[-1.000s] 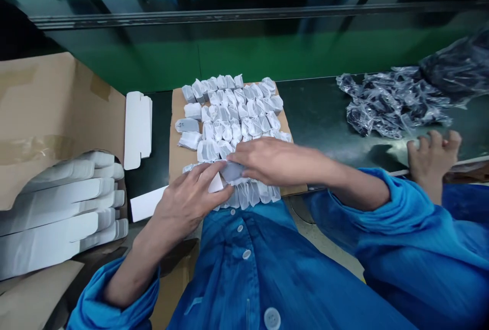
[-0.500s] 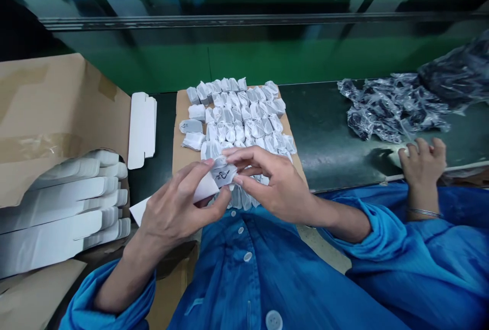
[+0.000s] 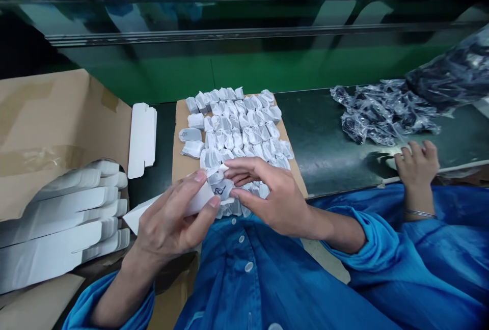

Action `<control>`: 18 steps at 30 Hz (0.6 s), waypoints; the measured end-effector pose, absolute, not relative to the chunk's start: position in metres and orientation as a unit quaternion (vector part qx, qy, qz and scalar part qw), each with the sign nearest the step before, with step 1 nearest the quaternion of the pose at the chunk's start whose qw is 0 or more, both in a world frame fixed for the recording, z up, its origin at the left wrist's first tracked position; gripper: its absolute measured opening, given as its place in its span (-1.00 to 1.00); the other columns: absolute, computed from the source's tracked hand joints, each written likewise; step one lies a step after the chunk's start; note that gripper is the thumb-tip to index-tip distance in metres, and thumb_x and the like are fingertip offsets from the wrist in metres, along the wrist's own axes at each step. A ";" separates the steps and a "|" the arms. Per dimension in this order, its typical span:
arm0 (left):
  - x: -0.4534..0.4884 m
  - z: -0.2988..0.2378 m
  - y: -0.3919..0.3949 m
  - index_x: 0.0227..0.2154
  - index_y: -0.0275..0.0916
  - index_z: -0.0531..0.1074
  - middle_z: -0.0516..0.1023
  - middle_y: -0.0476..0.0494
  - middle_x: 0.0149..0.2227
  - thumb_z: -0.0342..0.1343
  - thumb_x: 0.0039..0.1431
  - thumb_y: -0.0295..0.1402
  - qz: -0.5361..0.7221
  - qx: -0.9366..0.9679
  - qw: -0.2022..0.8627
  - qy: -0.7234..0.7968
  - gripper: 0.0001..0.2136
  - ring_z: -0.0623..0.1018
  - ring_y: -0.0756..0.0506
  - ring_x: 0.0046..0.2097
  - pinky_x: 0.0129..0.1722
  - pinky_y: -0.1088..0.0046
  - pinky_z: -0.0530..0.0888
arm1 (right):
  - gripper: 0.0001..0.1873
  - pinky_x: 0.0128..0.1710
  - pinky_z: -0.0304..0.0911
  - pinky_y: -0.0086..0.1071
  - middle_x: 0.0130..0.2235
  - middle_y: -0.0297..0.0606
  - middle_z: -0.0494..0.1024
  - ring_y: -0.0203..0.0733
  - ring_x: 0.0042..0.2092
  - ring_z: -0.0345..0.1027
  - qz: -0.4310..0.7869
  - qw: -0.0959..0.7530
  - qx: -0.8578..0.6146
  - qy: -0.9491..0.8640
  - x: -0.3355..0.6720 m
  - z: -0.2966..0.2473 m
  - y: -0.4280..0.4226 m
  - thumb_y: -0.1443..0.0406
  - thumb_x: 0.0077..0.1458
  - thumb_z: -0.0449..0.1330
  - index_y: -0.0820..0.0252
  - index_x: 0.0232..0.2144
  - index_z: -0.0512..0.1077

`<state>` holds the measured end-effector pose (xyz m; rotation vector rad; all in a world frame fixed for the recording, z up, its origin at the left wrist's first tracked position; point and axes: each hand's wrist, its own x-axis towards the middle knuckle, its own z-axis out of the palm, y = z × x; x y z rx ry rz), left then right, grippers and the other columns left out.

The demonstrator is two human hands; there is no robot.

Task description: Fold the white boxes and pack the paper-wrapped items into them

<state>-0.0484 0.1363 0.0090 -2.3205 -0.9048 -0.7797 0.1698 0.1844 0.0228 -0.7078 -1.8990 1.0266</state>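
Observation:
My left hand [image 3: 171, 213] is closed around a long white carton [image 3: 200, 200], which slants across the palm with its far end poking out at the left. At the carton's right end, my right hand [image 3: 273, 197] pinches a small white-wrapped packet [image 3: 223, 189] bearing a dark printed mark. The packet touches the carton's end flaps; how far inside it sits I cannot tell. Just beyond both hands, several rows of similar wrapped packets [image 3: 237, 139] stand on a brown cardboard sheet [image 3: 182, 167].
At left, a large cardboard box [image 3: 61, 116] lies with flat white cartons [image 3: 57, 213] inside. More flat cartons [image 3: 142, 139] lie beside it. Black items in clear plastic [image 3: 385, 111] are piled at right, near another person's hand [image 3: 417, 167]. A green panel [image 3: 267, 62] borders the back.
The packet and the carton's end have come closer together, and my left fingers have shifted along the carton. The view has tilted up slightly, showing another person's hands across the bench.

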 end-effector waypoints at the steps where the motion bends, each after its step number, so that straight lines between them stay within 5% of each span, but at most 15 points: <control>1: -0.047 0.010 0.136 -0.07 -0.27 0.31 0.14 -0.47 0.34 0.37 -0.08 -0.66 -0.290 -0.858 0.267 -0.328 -0.48 0.50 -0.26 0.18 0.06 0.23 0.59 | -0.69 -0.08 0.50 -0.36 -0.11 -0.24 0.62 -0.26 -0.10 0.54 0.380 0.429 -0.277 -0.772 0.169 0.023 0.184 0.40 0.19 0.25 0.17 -0.01 0.43; 5: -0.045 0.009 0.136 -0.08 -0.27 0.34 0.14 -0.46 0.36 0.35 -0.09 -0.71 -0.294 -0.859 0.284 -0.309 -0.49 0.46 -0.23 0.23 0.12 0.25 0.56 | -0.94 -0.09 0.46 -0.35 -0.22 -0.21 0.64 -0.23 -0.15 0.52 0.310 0.443 -0.225 -0.811 0.168 0.026 0.181 0.42 0.23 0.20 0.24 -0.24 0.47; 11: -0.037 -0.003 0.139 0.10 -0.30 0.30 0.46 -0.50 0.14 0.22 0.15 -0.58 -0.249 -0.854 0.282 -0.359 -0.55 0.52 -0.23 0.17 0.03 0.31 0.58 | -0.83 -0.24 0.36 -0.27 -0.29 -0.19 0.58 -0.16 -0.26 0.40 0.312 0.280 -0.252 -0.872 0.166 0.024 0.176 0.34 0.30 0.06 0.22 -0.29 0.44; 15: -0.003 0.003 0.150 0.28 -0.21 0.14 0.49 -0.47 0.13 0.04 0.29 -0.54 -0.227 -0.821 0.268 -0.450 -0.48 0.62 -0.20 0.04 -0.13 0.39 0.60 | -0.84 -0.14 0.36 -0.18 -0.18 -0.16 0.61 -0.07 -0.16 0.45 0.339 0.318 -0.365 -0.807 0.159 0.015 0.198 0.28 0.18 0.19 0.18 -0.18 0.49; 18: 0.009 0.019 0.168 0.32 -0.14 0.10 0.39 -0.39 0.25 0.02 0.35 -0.41 -0.229 -0.816 0.242 -0.472 -0.50 0.53 -0.19 0.17 -0.01 0.37 0.56 | -0.82 -0.29 0.36 -0.24 -0.33 -0.21 0.60 -0.14 -0.32 0.45 0.403 0.311 -0.387 -0.768 0.192 0.025 0.236 0.17 0.15 0.22 0.14 -0.34 0.54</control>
